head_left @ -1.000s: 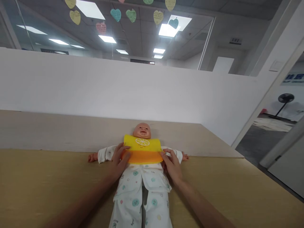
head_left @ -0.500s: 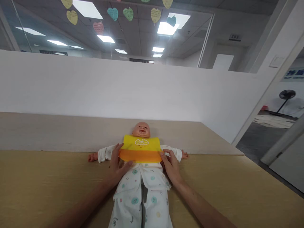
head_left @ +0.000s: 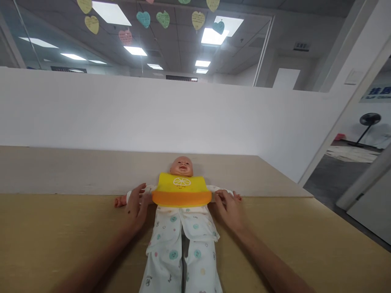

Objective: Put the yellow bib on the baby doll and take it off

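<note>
A baby doll (head_left: 181, 166) lies on its back, head toward the wall and arms spread sideways. It wears white patterned clothes (head_left: 173, 236), and a yellow bib (head_left: 165, 184) with an orange lower pocket (head_left: 181, 198) and a citrus-slice print covers its chest. My left hand (head_left: 136, 209) lies over the sleeve on the left, fingers stretched out and apart, just beside the bib. On the other side, my right hand (head_left: 231, 209) touches the right-hand sleeve, its fingers loosely bent and apart. Neither hand is on the bib. The doll's feet are out of view.
The wooden tabletop (head_left: 61, 240) has a paler raised strip (head_left: 76, 173) along its back, against a white wall (head_left: 137, 114). Heart-shaped notes (head_left: 198, 20) stick to the glass above. To the right, a doorway shows a black standing fan (head_left: 370, 119).
Both my hands have moved outward from the bib's sides onto the doll's sleeves. The bib's lower pocket now bulges a little more, and the bib remains on the chest.
</note>
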`<state>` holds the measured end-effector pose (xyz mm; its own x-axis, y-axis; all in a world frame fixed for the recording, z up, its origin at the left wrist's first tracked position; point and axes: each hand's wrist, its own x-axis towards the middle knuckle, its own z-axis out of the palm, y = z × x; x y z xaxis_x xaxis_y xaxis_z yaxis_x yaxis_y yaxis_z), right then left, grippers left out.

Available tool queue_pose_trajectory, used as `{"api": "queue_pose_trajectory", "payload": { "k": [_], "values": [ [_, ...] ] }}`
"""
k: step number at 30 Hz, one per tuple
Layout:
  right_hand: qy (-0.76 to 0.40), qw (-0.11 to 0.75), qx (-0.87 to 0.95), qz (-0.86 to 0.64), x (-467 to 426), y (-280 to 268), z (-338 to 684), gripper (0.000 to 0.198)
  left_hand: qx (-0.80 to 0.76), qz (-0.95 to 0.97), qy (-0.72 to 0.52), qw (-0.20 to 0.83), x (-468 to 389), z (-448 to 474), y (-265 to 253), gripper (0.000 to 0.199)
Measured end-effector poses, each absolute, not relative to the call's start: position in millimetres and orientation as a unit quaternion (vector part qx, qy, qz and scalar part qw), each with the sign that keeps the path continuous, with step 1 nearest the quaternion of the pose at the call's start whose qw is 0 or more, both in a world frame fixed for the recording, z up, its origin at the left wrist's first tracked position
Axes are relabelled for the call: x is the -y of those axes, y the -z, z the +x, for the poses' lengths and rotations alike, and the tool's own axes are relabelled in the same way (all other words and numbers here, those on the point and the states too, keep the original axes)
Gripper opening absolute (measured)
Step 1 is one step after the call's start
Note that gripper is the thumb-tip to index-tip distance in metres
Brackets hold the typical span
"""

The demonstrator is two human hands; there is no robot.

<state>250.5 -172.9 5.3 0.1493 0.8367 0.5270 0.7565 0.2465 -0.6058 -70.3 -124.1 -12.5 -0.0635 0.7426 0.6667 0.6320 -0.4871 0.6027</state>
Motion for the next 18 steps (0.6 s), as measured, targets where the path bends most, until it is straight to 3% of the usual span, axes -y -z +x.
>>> {"api": "queue_pose_trajectory", "payload": {
  "k": [3, 6, 11, 18],
  "values": [
    [0.114, 0.353, 0.705, -0.604, 171, -3, 275, 0.031, -0.470, 0.760, -0.439, -0.091, 110, -96, 16, 0.038],
    [0.196, 0.276, 0.729, -0.595, 167, 6, 290, 0.040, -0.461, 0.796, -0.356, -0.165, 100, -113, 24, 0.040],
    [0.213, 0.206, 0.720, -0.627, 158, 19, 298, 0.040, -0.507, 0.792, -0.299, -0.161, 91, -122, 33, 0.037],
    [0.213, 0.222, 0.701, -0.643, 163, 19, 286, 0.042, -0.488, 0.778, -0.358, -0.168, 107, -107, 26, 0.035]
  ]
}}
